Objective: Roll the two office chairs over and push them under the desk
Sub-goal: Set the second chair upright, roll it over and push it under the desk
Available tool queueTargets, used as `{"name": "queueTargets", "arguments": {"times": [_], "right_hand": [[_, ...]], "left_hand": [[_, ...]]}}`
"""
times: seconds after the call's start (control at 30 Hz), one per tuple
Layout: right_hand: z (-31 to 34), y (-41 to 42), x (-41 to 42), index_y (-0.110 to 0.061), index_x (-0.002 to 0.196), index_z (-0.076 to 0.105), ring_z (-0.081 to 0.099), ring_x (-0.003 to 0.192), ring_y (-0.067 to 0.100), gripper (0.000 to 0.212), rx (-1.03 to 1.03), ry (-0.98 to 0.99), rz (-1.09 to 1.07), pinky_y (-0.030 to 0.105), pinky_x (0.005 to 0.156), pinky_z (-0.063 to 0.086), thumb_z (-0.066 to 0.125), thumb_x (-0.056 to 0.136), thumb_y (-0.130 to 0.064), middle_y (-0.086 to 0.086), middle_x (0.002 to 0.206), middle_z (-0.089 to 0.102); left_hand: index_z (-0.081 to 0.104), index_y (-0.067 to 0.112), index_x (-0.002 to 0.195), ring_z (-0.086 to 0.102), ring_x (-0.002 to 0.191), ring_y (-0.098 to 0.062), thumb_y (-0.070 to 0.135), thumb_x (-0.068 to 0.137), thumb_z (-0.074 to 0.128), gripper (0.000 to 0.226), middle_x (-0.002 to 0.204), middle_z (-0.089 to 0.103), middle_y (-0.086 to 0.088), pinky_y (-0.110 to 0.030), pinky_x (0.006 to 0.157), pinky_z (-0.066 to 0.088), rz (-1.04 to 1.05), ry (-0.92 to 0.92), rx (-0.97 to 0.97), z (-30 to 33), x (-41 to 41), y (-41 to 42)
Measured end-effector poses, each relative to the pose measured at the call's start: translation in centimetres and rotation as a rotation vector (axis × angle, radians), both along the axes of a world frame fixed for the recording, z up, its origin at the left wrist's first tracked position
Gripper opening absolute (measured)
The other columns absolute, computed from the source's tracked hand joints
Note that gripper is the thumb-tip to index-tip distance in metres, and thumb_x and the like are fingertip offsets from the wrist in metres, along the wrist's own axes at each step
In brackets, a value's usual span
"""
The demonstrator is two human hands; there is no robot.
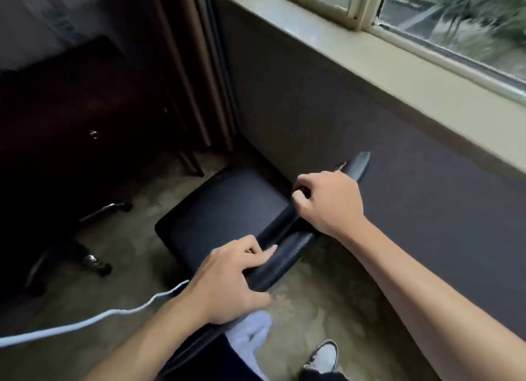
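Black office chair [227, 207] sits in the corner, seat facing the dark wooden cabinet [71, 119], its backrest top in both hands. Left hand [227, 284] has its grip wrapped around the near end, right hand [327, 201] clamped further along. Window sill [355, 53] runs alongside; white cable [85, 321] trails over the floor.

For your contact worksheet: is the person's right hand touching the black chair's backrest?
Touching. The head view shows the right hand with fingers curled over the top edge of the chair backrest.
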State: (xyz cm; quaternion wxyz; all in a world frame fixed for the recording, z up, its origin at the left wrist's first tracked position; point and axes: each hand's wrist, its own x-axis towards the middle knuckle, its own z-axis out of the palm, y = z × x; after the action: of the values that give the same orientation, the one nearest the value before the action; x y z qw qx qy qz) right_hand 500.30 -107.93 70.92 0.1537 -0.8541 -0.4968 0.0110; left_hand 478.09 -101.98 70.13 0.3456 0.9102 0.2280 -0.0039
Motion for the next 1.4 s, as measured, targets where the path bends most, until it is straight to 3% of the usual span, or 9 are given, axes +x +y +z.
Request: {"name": "queueTargets", "arguments": {"times": [0.17, 0.43, 0.57, 0.67, 0.73, 0.83, 1.07, 1.23, 1.4], "right_hand": [[-0.4, -2.4, 1.6, -0.02, 0.082, 0.074, 0.049, 0.081, 0.022, 0.04, -0.027, -0.043, 0.242, 0.035, 0.082, 0.03, 0.038, 0.085, -0.039, -0.001, 0.076, 0.066], [0.0, -3.2, 3.4, -0.025, 0.1, 0.075, 0.048, 0.1, 0.023, 0.055, -0.012, 0.031, 0.408, 0.039, 0.111, 0.02, 0.03, 0.09, -0.056, 0.003, 0.095, 0.063], [0.4, -2.5, 3.7, -0.028, 0.104, 0.072, 0.048, 0.101, 0.023, 0.057, -0.057, -0.008, 0.458, 0.04, 0.108, 0.023, 0.027, 0.091, -0.061, 0.001, 0.098, 0.063], [0.4, -2.4, 3.2, -0.03, 0.102, 0.072, 0.047, 0.099, 0.023, 0.059, -0.046, 0.002, 0.471, 0.041, 0.103, 0.026, 0.025, 0.09, -0.063, -0.002, 0.097, 0.064], [0.1, -2.5, 2.6, -0.029, 0.099, 0.073, 0.047, 0.097, 0.022, 0.062, -0.072, -0.038, 0.489, 0.041, 0.094, 0.029, 0.023, 0.09, -0.064, -0.003, 0.095, 0.066], [0.0, -2.6, 1.3, -0.026, 0.097, 0.073, 0.048, 0.091, 0.023, 0.065, -0.116, -0.085, 0.518, 0.039, 0.076, 0.027, 0.019, 0.088, -0.062, -0.001, 0.089, 0.068], [0.9, -2.2, 0.3, -0.025, 0.101, 0.07, 0.052, 0.097, 0.023, 0.052, -0.211, 0.016, 0.61, 0.036, 0.074, 0.037, 0.031, 0.091, -0.058, -0.002, 0.095, 0.07], [0.9, -3.9, 1.3, -0.026, 0.082, 0.069, 0.046, 0.087, 0.02, 0.071, -0.205, -0.052, 0.696, 0.036, 0.07, 0.031, 0.018, 0.086, -0.075, -0.006, 0.077, 0.058], [1.3, -4.3, 3.1, -0.026, 0.089, 0.066, 0.043, 0.089, 0.018, 0.089, -0.264, -0.091, 0.823, 0.037, 0.077, 0.034, 0.011, 0.07, -0.093, -0.007, 0.082, 0.056]], "left_hand": [[0.054, 0.02, 0.075, 0.041, 0.066, -0.022, 0.037, 0.055, 0.075, 0.033, 0.083, 0.041, -0.001, -0.043, 0.059, 0.036, 0.15, 0.105, -0.036, 0.5, 2.9, -2.0], [0.047, 0.008, 0.068, 0.041, 0.063, -0.031, 0.033, 0.047, 0.077, 0.044, 0.081, 0.043, -0.008, -0.05, 0.061, 0.038, 0.313, 0.061, -0.134, 0.5, 5.9, -3.1], [0.048, 0.001, 0.07, 0.038, 0.063, -0.022, 0.025, 0.047, 0.078, 0.046, 0.084, 0.041, -0.011, -0.04, 0.061, 0.033, 0.358, 0.081, -0.208, 1.4, 5.9, -2.5], [0.06, 0.002, 0.08, 0.044, 0.068, -0.033, 0.023, 0.048, 0.078, 0.042, 0.088, 0.043, -0.015, -0.051, 0.065, 0.038, 0.373, 0.105, -0.24, 1.8, 4.9, -2.5], [0.074, 0.019, 0.099, 0.047, 0.076, -0.034, 0.024, 0.05, 0.076, 0.049, 0.09, 0.046, -0.01, -0.05, 0.072, 0.041, 0.387, 0.121, -0.251, 1.9, 3.7, -3.1], [0.068, 0.044, 0.122, 0.053, 0.081, -0.02, 0.02, 0.056, 0.076, 0.071, 0.092, 0.053, 0.0, -0.034, 0.075, 0.042, 0.406, 0.114, -0.269, 2.2, 1.6, -4.0], [0.07, 0.047, 0.117, 0.06, 0.091, -0.007, 0.019, 0.057, 0.08, 0.067, 0.099, 0.064, 0.019, -0.03, 0.082, 0.048, 0.468, 0.111, -0.161, 2.0, -0.7, -4.0], [0.067, 0.05, 0.117, 0.061, 0.091, 0.005, 0.035, 0.054, 0.073, 0.064, 0.103, 0.063, 0.027, -0.013, 0.074, 0.044, 0.449, 0.058, -0.03, 0.3, -0.6, -5.3], [0.07, 0.044, 0.113, 0.06, 0.092, 0.006, 0.039, 0.056, 0.076, 0.058, 0.1, 0.064, 0.024, -0.017, 0.078, 0.046, 0.533, 0.045, 0.022, 0.2, 0.6, -7.0]]}}
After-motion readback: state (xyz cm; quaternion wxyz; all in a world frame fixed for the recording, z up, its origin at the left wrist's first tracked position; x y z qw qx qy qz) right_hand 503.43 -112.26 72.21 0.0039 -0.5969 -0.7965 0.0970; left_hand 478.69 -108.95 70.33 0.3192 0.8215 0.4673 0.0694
